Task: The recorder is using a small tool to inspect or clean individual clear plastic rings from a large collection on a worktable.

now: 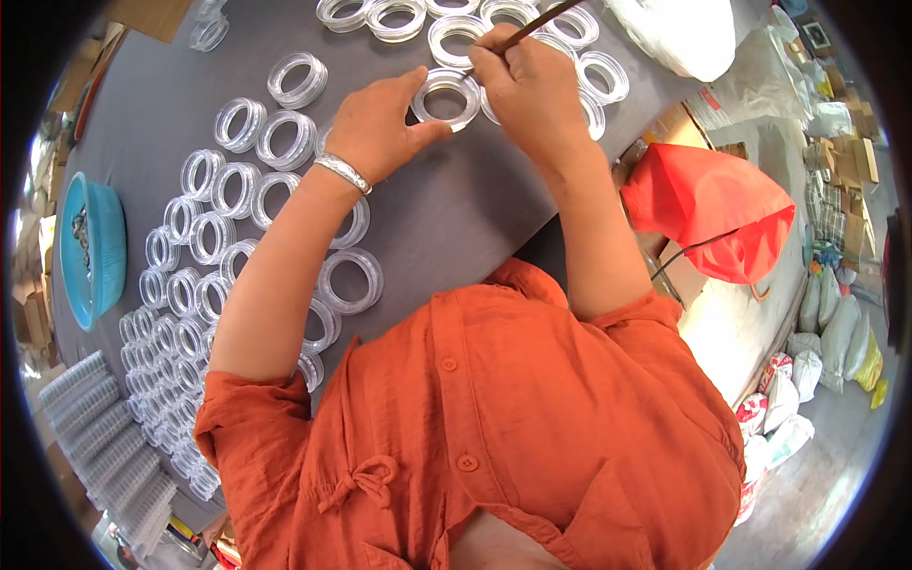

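My left hand (pixel 380 128), with a silver bracelet at the wrist, grips a clear plastic ring (pixel 468 112) between thumb and fingers at the ring's left side. My right hand (pixel 532 90) is closed around a thin dark brown stick (pixel 543 19), perhaps a brush handle. The stick slants from upper right down to the left, and its lower end meets the upper edge of the held ring. Whether that end carries bristles is too small to tell. More clear rings (pixel 456 41) crowd around my right hand, some partly hidden by it.
Many clear rings (pixel 285 138) stand in stacks along the left of the grey table (pixel 446 209). A blue basin (pixel 109 252) sits at the left edge, with long ring stacks (pixel 104 446) nearer. White plastic (pixel 679 33) lies at the far right; a red bag (pixel 703 209) stands beside the table.
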{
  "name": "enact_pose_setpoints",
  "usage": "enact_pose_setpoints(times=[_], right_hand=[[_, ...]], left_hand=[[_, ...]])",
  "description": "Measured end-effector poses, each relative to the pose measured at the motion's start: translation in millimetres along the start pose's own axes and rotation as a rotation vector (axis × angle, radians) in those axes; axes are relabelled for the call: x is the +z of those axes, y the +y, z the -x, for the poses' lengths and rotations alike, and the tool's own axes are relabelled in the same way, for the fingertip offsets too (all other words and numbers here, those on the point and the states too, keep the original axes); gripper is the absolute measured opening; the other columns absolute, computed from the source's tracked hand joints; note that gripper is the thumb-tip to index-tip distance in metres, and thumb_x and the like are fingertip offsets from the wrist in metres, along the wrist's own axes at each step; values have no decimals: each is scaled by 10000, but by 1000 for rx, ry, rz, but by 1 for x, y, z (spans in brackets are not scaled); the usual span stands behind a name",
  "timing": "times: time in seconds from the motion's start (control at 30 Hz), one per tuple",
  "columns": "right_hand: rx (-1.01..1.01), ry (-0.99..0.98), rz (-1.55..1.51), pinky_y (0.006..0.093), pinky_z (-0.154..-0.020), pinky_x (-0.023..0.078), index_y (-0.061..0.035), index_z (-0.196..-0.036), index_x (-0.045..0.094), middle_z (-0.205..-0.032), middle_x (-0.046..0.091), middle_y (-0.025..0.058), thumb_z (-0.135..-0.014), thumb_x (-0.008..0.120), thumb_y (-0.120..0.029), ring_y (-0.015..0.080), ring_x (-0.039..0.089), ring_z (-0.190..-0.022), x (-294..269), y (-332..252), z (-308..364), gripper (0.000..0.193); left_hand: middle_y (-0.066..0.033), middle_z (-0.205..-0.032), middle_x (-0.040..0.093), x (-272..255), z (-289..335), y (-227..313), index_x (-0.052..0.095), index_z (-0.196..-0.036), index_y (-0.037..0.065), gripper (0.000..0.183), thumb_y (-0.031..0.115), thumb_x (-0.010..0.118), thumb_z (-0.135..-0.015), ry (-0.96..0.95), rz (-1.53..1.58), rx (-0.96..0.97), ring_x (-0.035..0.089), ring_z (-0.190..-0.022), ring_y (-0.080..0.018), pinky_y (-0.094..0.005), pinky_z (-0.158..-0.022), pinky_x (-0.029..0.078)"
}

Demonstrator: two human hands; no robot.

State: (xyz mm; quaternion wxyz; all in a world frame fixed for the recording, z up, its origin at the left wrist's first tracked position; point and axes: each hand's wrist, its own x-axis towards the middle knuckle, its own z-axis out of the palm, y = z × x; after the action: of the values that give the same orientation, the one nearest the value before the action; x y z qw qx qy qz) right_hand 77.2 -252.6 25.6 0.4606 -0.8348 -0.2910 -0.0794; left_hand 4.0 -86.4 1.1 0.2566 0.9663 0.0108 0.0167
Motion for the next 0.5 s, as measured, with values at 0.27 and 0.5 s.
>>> enact_pose_setpoints(times=[0.27, 0.5], right_hand=[[214, -307, -451, 314, -612, 499, 47, -882, 643, -673, 638, 133, -852, 596, -141, 186, 621, -603, -2, -6, 0, 196], [26, 29, -229, 326, -637, 499, 30, -891, 649, -686, 646, 125, -861, 584, -157, 220, 639, -640, 13, 12, 2, 201]], left_hand=[[-167, -1005, 656, 5, 0, -7, 535, -1300, 53, 691, 428, 732, -754, 28, 3, 44, 639, -891, -318, -414, -805, 502], [-184, -1144, 636, 6, 3, -4, 519, -1326, 51, 713, 414, 742, -755, 47, -29, 36, 614, -987, -340, -397, -870, 479]])
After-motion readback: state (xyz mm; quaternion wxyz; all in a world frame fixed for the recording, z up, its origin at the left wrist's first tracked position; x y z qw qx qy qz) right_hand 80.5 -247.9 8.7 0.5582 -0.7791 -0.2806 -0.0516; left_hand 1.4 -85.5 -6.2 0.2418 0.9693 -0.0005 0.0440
